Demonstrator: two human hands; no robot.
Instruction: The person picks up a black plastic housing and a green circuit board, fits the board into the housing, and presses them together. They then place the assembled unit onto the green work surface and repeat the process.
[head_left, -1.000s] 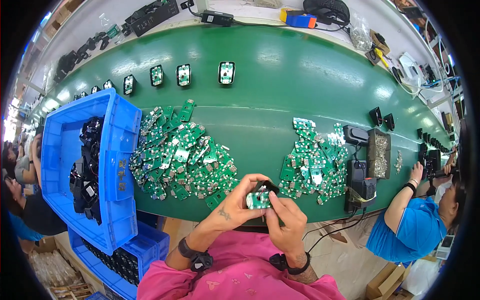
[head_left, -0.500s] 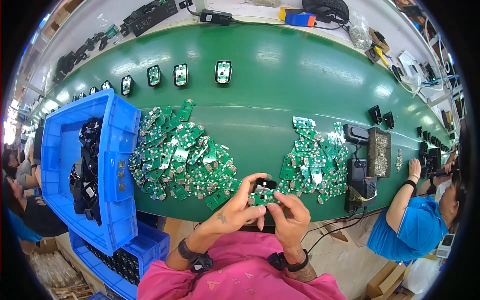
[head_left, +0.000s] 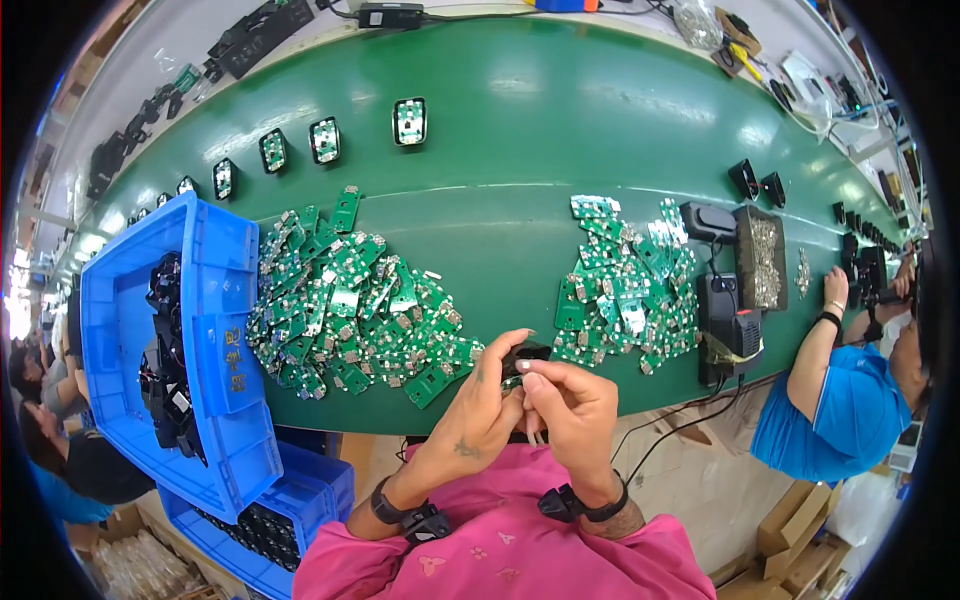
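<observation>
My left hand (head_left: 474, 412) is closed around a small black plastic housing (head_left: 530, 353) in front of my chest, just over the table's near edge. Against the same housing, the thumb and fingertips of my right hand (head_left: 574, 412) are pinched together. Whatever lies in that pinch is mostly covered by the fingers; a small green-and-silver bit shows between the hands. Closest to the left hand is a wide heap of green circuit boards (head_left: 345, 305). Beyond the right hand lies a smaller pile of circuit boards (head_left: 630, 290).
A blue crate (head_left: 235, 330) with black housings stands at left, above another blue crate (head_left: 315, 490). Housings fitted with boards (head_left: 409, 122) form a row at the back. On the right are a tray of small metal parts (head_left: 762, 265), a black device (head_left: 730, 325) and a co-worker (head_left: 845, 400).
The circuit board held up between my hands has turned mostly out of sight behind my fingers. Both hands have drawn closer around the black housing. The whole view has shifted slightly.
</observation>
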